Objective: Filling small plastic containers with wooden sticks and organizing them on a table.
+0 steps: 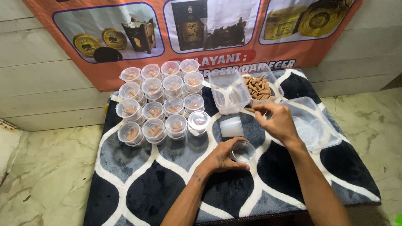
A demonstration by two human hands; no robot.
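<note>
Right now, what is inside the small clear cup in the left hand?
The small clear cup in the left hand looks empty; fingers cover its near side. The right hand pinches a brown cone above.

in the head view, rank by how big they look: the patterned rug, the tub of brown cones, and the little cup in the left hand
1. Patterned rug
2. Tub of brown cones
3. Little cup, held by the left hand

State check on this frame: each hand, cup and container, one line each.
left hand: gripping a small clear cup
small clear cup: open, upright, looks empty
right hand: pinching a brown cone
brown cone: held above the mat
loose cup: on the mat, apparently upside down
filled cups: lidded, cones inside
cone tub: open, partly filled
empty tub: open
</note>
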